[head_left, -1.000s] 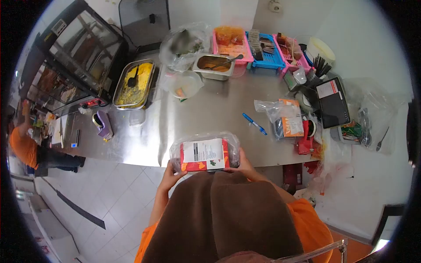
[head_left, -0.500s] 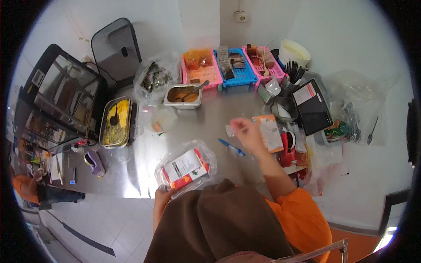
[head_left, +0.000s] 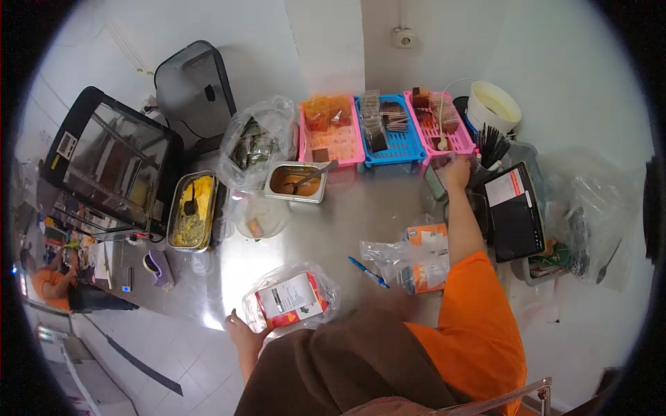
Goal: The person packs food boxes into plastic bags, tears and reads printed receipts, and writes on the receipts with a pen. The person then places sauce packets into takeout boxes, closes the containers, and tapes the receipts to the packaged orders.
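My left hand (head_left: 247, 338) is at the near left counter edge, thumb and fingers spread at the corner of a clear plastic bag (head_left: 333, 291). Inside the bag lies a red box (head_left: 320, 305) with a white printed label (head_left: 286, 297) on top. My right hand (head_left: 456, 173) reaches to the back right, over the small containers (head_left: 437, 182) beside a pink basket (head_left: 451, 142); its fingertips are hard to make out. Below that arm lies an orange-and-white packet (head_left: 424, 239), with a clear plastic bag (head_left: 385, 254) against it. A blue pen (head_left: 369, 272) rests left of the packet.
Baskets of packets, including a blue one (head_left: 399, 149), line the wall. Left stand a metal pan of brown sauce (head_left: 316, 187), a tray of yellow food (head_left: 198, 215) and a glass display case (head_left: 118, 163). A tablet (head_left: 517, 222) leans right. Another person (head_left: 52, 288) stands far left.
My right hand has moved from above the orange packet to the back-right containers. The clear bag now lies by the packet. My left hand has shifted slightly left, its fingers spreading. The view has tilted.
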The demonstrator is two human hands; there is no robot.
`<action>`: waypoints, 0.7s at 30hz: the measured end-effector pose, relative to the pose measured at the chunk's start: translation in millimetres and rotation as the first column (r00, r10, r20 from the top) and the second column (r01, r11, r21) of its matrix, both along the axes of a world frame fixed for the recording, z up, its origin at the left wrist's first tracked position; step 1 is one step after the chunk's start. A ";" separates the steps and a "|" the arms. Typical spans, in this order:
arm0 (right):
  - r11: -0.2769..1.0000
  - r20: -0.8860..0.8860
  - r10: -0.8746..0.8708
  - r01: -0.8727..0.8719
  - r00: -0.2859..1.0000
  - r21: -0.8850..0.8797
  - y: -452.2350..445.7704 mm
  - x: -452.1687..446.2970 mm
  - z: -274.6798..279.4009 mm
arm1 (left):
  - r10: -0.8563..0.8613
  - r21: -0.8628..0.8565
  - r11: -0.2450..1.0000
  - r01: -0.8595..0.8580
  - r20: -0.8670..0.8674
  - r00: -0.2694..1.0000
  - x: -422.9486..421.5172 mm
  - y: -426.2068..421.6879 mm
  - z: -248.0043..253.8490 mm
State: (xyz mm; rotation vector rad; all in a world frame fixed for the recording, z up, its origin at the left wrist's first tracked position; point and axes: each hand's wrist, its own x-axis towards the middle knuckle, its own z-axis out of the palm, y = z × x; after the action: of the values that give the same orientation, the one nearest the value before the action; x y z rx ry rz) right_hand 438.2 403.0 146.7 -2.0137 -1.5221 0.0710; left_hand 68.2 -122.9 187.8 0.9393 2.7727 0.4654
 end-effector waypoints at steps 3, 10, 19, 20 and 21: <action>0.885 -0.182 0.346 -0.255 0.921 0.390 -7.7 5.5 -6.5 | -0.011 0.163 0.984 0.066 -0.319 0.948 15.7 20.9 27.6; 0.727 -0.870 0.490 -0.577 0.057 0.372 -191.2 -74.8 102.2 | -0.489 0.659 0.634 0.405 -0.064 0.870 72.1 89.3 78.9; 0.391 -0.939 0.225 -0.858 -0.262 0.333 -325.2 -110.1 143.9 | -0.778 0.775 0.602 -0.192 0.624 0.078 115.2 113.5 63.1; 0.349 -0.931 0.232 -0.869 -0.283 0.351 -327.2 -107.0 136.6 | -0.754 0.761 0.623 -0.181 0.646 0.119 118.4 108.6 66.4; 0.306 -0.923 0.236 -0.878 -0.303 0.367 -328.1 -104.0 129.6 | -0.729 0.746 0.644 -0.172 0.666 0.160 121.0 105.6 69.5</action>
State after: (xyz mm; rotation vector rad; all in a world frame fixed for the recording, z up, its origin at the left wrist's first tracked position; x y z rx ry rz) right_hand 334.2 74.8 276.2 -0.4305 -1.3601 2.0977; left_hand 189.1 -17.3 257.3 0.8090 1.0529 1.4727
